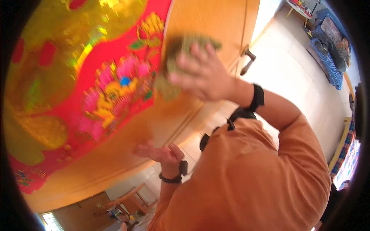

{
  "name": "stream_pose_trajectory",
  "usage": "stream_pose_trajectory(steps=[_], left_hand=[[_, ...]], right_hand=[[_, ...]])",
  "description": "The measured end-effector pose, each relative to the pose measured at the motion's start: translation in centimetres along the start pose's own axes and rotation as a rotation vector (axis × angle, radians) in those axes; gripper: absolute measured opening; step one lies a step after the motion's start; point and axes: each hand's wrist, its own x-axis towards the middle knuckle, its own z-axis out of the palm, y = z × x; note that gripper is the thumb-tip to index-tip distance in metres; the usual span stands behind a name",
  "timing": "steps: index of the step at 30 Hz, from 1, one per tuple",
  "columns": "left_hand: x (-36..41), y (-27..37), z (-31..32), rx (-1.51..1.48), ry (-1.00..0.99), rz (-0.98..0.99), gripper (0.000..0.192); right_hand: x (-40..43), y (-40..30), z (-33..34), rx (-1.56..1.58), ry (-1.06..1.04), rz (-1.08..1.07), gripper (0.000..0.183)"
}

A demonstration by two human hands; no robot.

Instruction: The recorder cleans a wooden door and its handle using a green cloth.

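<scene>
My right hand (202, 73) presses a folded green cloth (185, 43) against a varnished wooden door (211, 20); both are motion-blurred. The cloth lies at the edge of a red paper decoration (95, 68) fixed to the door. Pink flowers (124, 68) and a large shiny gold figure (43, 95) are printed on that decoration. Lower down, my left hand (163, 153) holds nothing, its fingers stretched out near the door face and blurred. Whether its fingertips touch the wood I cannot tell.
A dark metal door handle (248, 61) sticks out to the right of the cloth. Beyond lies a pale tiled floor (292, 66), with a blue-covered seat (336, 70) bearing dark items and a small white table (299, 8). A wooden frame (137, 199) stands behind at lower left.
</scene>
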Motion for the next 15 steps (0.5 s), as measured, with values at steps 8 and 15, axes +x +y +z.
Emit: stream_pose_trajectory(steps=[8, 15], left_hand=[[1.8, 2.4, 0.4, 0.046, -0.039, 0.143, 0.058], [2.3, 1.1, 2.3, 0.376, -0.055, -0.066, 0.059]], right_hand=[[0.8, 6.1, -5.7, -0.036, -0.078, -0.096, 0.061], [3.1, 14.6, -7.7, -0.105, -0.116, 0.061, 0.062]])
